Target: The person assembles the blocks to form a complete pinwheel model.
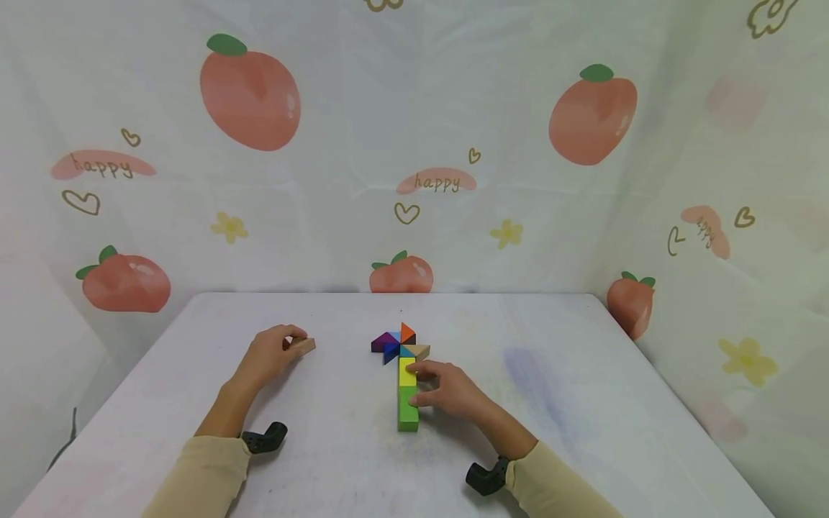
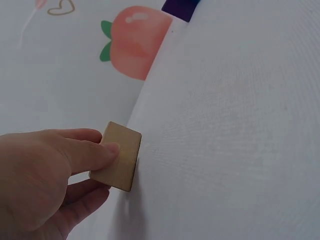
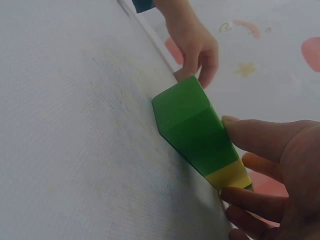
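My left hand [image 1: 268,352] pinches a plain wooden block [image 2: 117,157] between thumb and fingers, left of the coloured blocks. Near the table's middle, a green block [image 1: 408,410] and a yellow block [image 1: 406,375] lie end to end in a line. My right hand [image 1: 450,388] is at their right side, its thumb against the green block and its fingertips at the yellow one. Beyond them, triangular blocks form a pinwheel shape: purple [image 1: 383,342], blue [image 1: 391,351], orange [image 1: 406,333] and a wood-coloured triangle [image 1: 419,352] among them.
A white table [image 1: 583,432] carries the blocks. Behind it hangs a white cloth [image 1: 337,144] printed with fruit, flowers and words. Black wrist devices sit at the left cuff [image 1: 216,457] and right cuff [image 1: 540,471].
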{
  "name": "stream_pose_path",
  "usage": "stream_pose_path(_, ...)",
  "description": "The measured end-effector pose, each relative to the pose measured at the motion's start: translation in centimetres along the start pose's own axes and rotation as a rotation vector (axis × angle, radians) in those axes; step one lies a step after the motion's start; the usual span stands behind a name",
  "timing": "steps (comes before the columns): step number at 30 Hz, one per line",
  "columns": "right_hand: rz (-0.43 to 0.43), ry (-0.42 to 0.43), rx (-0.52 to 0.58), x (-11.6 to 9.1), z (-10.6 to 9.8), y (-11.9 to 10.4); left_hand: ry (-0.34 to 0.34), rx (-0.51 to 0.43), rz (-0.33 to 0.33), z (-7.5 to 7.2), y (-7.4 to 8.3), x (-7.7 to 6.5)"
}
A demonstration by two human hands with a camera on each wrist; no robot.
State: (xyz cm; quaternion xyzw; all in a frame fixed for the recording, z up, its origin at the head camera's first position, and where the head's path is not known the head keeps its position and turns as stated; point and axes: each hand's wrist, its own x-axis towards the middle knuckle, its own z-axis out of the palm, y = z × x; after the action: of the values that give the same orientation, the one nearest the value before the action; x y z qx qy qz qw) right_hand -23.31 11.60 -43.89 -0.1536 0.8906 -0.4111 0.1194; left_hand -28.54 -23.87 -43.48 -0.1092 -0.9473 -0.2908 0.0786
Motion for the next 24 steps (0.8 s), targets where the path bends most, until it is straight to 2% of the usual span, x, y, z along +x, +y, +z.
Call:
stream_pose_path(5,0.002,0.0,0.003,0.0,0.0,0.0,-0.011,-0.01,0.001,-0.1,0.4,-0.1)
stream_pose_path(8,0.01,0.0,0.005,-0.1,-0.1,-0.1,-0.008,-0.011,0.034,0.0,1.1,-0.2)
stream_pose_path(19,0.011,-0.004,-0.004,-0.1,-0.1,-0.1,-0.03,-0.04,0.099,0.5,4.3,-0.6)
stream_pose_path(24,0.005,-0.005,-0.007,-0.1,0.0,-0.1,-0.012,-0.052,0.15,0.9,5.7,-0.7)
